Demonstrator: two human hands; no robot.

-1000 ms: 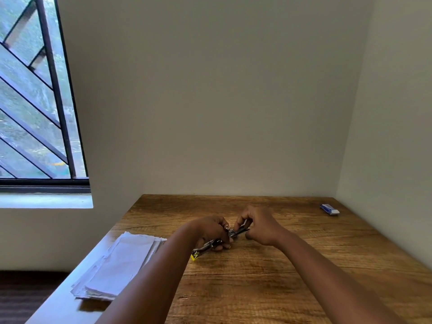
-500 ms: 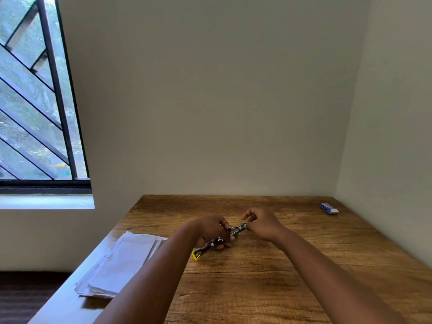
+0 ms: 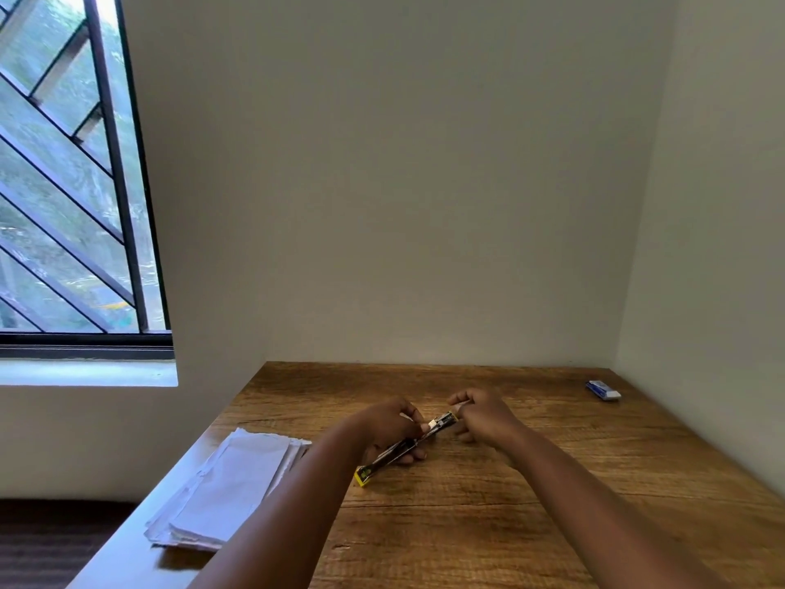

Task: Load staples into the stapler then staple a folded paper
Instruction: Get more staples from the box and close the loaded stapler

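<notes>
A small metal stapler with a yellow end lies slanted on the wooden table, its yellow end nearest me. My left hand grips the stapler's middle, fingers curled round it. My right hand pinches the stapler's far tip, where a pale staple strip shows in the opened channel. A stack of folded white paper lies at the table's left edge, apart from both hands.
A small blue and white staple box sits at the far right of the table near the wall. Walls close the table at the back and right. A barred window is at the left.
My right hand has shifted slightly right along the stapler's far end, exposing more of the metal channel. My left hand keeps its grip and the stapler sits a little lower and flatter.
</notes>
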